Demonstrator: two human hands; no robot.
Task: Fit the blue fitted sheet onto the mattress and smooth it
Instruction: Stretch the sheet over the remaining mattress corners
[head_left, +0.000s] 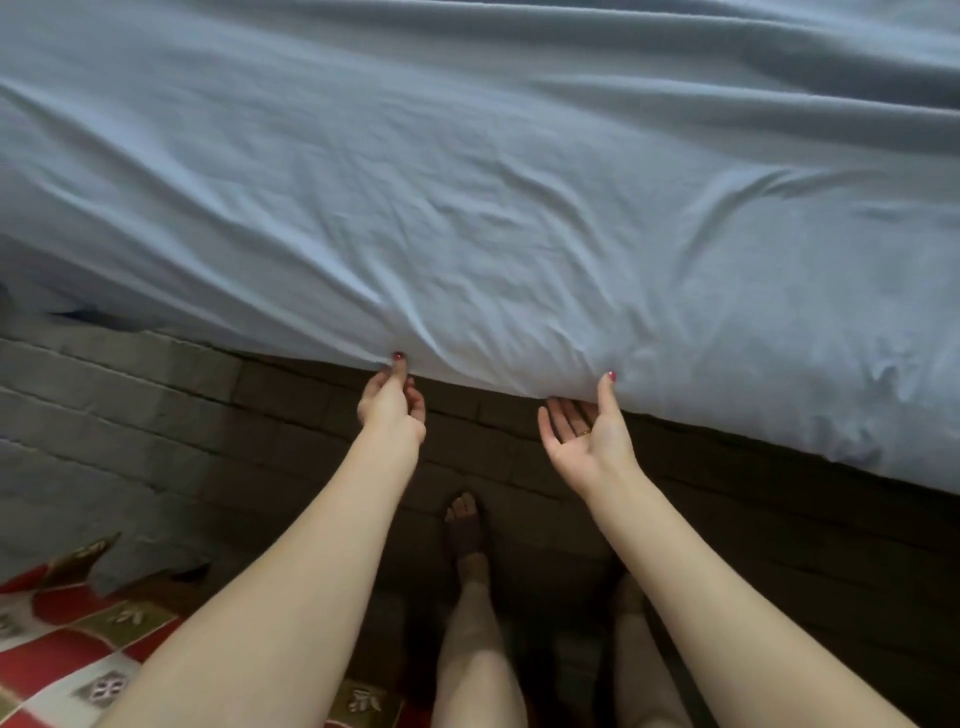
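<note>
Blue sheet (467, 208) edge runs L-R, L hand (390, 402) fingers pinching hem, R hand (582, 431) fingers spread

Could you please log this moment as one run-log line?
step: tucking edge | left hand: pinches sheet hem | right hand: palm up, thumb on hem | sheet: wrinkled
</note>
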